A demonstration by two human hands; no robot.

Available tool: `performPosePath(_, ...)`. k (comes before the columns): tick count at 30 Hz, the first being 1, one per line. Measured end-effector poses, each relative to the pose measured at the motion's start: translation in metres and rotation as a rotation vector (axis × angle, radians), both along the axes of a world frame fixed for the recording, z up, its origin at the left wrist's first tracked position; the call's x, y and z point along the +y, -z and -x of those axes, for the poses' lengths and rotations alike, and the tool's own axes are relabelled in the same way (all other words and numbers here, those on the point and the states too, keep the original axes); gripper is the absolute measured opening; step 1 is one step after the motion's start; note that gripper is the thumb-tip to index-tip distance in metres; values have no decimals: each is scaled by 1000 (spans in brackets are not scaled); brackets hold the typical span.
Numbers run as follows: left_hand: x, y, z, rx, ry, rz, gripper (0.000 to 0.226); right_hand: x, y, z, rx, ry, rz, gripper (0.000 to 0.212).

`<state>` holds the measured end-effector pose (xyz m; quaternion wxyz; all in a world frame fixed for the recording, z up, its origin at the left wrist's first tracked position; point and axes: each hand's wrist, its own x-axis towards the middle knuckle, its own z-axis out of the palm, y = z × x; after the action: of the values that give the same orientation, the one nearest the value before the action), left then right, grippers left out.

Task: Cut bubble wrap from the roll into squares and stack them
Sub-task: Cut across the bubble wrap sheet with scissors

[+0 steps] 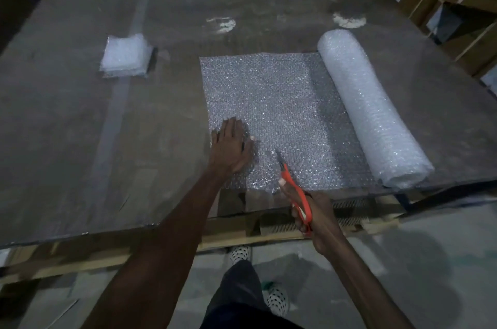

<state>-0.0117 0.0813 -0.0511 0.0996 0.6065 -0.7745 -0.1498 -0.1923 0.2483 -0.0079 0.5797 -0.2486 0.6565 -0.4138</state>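
L hand [230, 146] flat, fingers straight, pressing unrolled sheet [271, 113] lower centre | R hand [314, 214] grasping orange scissors [294, 191], blades entering sheet's near edge | judged: keep sheet taut, cut straight toward frame top | roll [368, 105] right of centre, long axis upper-left to lower-right | 1 stack [125, 55] upper left.

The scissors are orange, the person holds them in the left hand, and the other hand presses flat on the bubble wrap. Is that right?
Not quite. The head view shows the orange scissors in the right hand, not the left. The left hand is the one pressing flat on the unrolled bubble wrap.
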Motion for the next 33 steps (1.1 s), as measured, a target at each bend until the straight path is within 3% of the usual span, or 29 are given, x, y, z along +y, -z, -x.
performPosePath(9,-27,6,-7,-92,73,-15,81,-3,1,2,0,-16,-4,40)
performPosePath(20,-28,8,-9,-111,92,-34,69,-16,-2,-2,2,-15,-19,40)
performPosePath(33,-29,11,-10,-107,87,-32,79,-29,-7,-5,-4,8,-19,42)
